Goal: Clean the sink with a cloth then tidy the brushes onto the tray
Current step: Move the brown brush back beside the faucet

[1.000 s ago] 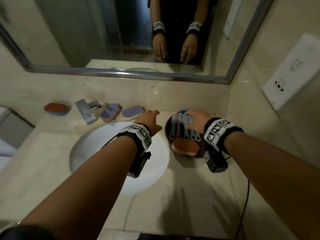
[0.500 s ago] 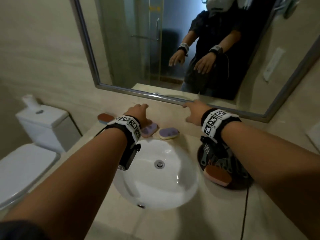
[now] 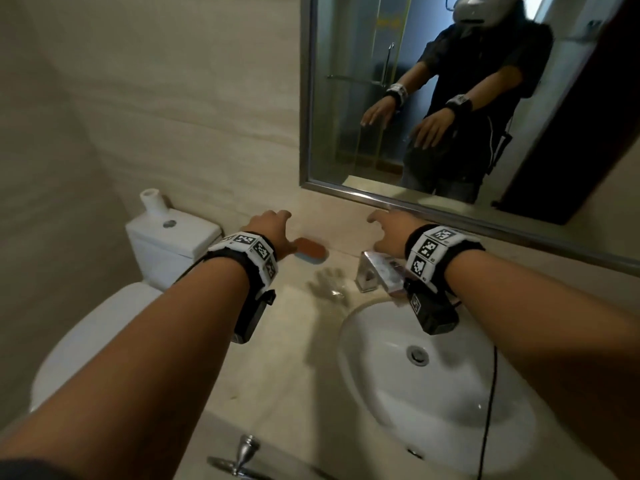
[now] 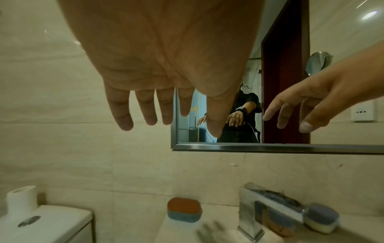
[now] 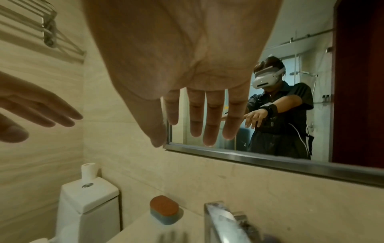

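Both hands have swung away from the tray toward the wall. Left hand point(image 3: 268, 230) and right hand point(image 3: 389, 233) hold nothing, fingers spread. An orange brush point(image 3: 310, 251) lies just below the left fingers. I think tidying is on; next, grab it.

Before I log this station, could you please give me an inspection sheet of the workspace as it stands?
Surface: beige counter around a white sink; hand shadow on it.
Job's things: orange-topped brush by the back wall; purple-topped brush behind the faucet. Tray and cloth not seen.
Clutter: nothing seen.
Hands: left hand and right hand both empty, fingers extended above the counter.
Cables: black cable across the sink rim.
Surroundings: mirror, toilet tank, paper roll.
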A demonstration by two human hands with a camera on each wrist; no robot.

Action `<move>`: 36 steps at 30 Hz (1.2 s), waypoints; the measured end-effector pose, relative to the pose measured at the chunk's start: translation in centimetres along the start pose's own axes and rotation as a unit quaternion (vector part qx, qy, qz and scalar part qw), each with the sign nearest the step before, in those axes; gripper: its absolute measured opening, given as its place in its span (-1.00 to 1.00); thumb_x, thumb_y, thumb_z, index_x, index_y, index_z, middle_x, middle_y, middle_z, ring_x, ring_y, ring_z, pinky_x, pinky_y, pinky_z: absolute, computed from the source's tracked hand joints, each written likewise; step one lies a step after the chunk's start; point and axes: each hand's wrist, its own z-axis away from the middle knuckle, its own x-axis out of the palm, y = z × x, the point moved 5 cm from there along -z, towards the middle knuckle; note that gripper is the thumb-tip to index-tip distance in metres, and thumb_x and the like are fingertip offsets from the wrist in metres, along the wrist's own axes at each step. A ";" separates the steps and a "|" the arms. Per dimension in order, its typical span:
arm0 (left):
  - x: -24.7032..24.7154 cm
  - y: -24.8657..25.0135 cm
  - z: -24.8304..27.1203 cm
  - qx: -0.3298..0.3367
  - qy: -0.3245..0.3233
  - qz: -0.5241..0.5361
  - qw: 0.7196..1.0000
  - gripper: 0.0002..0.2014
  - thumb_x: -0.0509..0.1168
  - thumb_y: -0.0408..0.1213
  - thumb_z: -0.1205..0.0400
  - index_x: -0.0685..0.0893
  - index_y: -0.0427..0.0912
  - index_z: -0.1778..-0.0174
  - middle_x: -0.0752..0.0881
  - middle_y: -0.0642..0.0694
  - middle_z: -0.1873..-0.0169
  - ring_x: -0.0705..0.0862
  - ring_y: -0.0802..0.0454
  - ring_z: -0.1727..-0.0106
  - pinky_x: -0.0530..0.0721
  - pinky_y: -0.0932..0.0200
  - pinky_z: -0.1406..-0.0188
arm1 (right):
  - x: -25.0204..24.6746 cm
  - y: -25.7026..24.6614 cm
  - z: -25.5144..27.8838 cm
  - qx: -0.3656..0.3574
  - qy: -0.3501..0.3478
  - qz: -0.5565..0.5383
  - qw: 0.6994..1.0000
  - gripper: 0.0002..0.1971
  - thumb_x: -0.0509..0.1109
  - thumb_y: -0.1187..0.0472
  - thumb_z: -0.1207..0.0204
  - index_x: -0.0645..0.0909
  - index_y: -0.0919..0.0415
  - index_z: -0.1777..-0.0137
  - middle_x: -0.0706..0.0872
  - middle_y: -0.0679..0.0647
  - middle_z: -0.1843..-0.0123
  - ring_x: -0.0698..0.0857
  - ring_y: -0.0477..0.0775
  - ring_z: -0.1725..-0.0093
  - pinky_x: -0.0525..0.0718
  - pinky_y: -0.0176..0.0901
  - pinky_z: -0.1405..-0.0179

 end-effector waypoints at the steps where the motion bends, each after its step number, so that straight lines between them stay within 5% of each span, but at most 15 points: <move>1: 0.2 -1.0 -0.6 0.001 -0.006 -0.002 1.000 -0.28 0.38 0.00 -0.54 0.25 -0.08 -0.58 0.43 -0.23 -0.45 0.46 -0.26 -0.43 0.49 -0.16 -0.39 | 0.7 -1.0 -0.7 0.005 -0.014 -0.001 1.000 -0.40 0.41 0.13 -0.45 0.32 -0.01 -0.49 0.54 0.15 -0.36 0.58 0.19 -0.29 0.59 0.02 -0.28; 15: 5.1 -4.6 -12.3 0.025 -0.092 -0.010 0.995 -0.28 0.37 -0.02 -0.55 0.21 -0.04 -0.58 0.38 -0.21 -0.48 0.43 -0.26 -0.44 0.50 -0.20 -0.37 | 8.1 -3.2 -13.5 0.038 -0.096 -0.036 0.994 -0.40 0.41 0.07 -0.48 0.30 -0.02 -0.51 0.50 0.18 -0.37 0.56 0.24 -0.29 0.58 0.02 -0.26; 25: 13.6 -6.8 -20.1 0.009 -0.186 0.003 0.982 -0.34 0.36 -0.10 -0.55 0.25 -0.07 -0.55 0.41 -0.23 -0.43 0.47 -0.26 -0.39 0.53 -0.18 -0.34 | 16.9 -3.3 -21.0 0.078 -0.172 -0.075 0.979 -0.32 0.41 0.07 -0.47 0.19 -0.05 -0.55 0.40 0.19 -0.40 0.52 0.32 -0.33 0.57 0.07 -0.24; 30: 15.7 -7.9 -25.3 0.042 -0.188 0.003 0.981 -0.37 0.35 -0.15 -0.57 0.26 -0.07 -0.54 0.40 -0.22 -0.45 0.47 -0.25 -0.41 0.52 -0.16 -0.36 | 18.7 -3.7 -24.2 0.120 -0.163 -0.111 0.973 -0.49 0.35 0.17 -0.44 0.40 0.09 -0.41 0.57 0.19 -0.30 0.64 0.30 -0.17 0.61 -0.05 -0.10; 32: 16.4 -7.8 -27.0 0.062 -0.194 0.012 0.979 -0.39 0.33 -0.17 -0.57 0.28 -0.11 -0.53 0.39 -0.23 -0.45 0.46 -0.26 -0.42 0.50 -0.17 -0.38 | 20.0 -3.9 -25.3 0.141 -0.164 -0.134 0.967 -0.42 0.32 0.08 -0.35 0.39 -0.01 -0.42 0.61 0.20 -0.25 0.68 0.30 -0.05 0.68 -0.01 -0.04; 36: 18.2 -7.2 -29.4 0.105 -0.200 0.014 0.974 -0.37 0.33 -0.19 -0.56 0.29 -0.10 -0.55 0.35 -0.20 -0.51 0.43 -0.24 -0.47 0.46 -0.13 -0.43 | 22.2 -4.2 -26.4 0.172 -0.145 -0.177 0.958 -0.35 0.40 0.15 -0.43 0.27 0.02 -0.53 0.42 0.25 -0.39 0.62 0.35 -0.19 0.63 0.05 -0.16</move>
